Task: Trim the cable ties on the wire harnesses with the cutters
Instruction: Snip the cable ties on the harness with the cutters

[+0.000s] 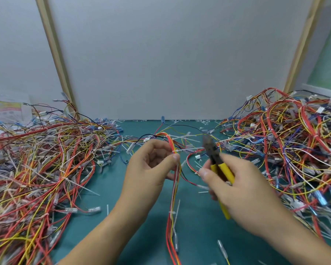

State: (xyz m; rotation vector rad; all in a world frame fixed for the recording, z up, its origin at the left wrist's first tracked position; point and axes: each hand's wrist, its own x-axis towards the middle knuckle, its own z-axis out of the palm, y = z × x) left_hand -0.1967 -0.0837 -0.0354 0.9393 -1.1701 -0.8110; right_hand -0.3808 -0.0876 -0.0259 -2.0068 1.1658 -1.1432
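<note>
Teal mat below, left hand pinches a red-yellow wire harness; right hand grips yellow-handled cutters.

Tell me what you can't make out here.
- Head view: the cutters are motion-blurred at the tip; open or closed unclear.
- Right hand covers part of their handles.
- Wire harness in the left hand runs off the bottom edge.
- Left wire pile and right wire pile run off the side edges; ties too small.

Yellow-handled cutters point up-left toward a white cable tie on the red-and-yellow harness.
</note>
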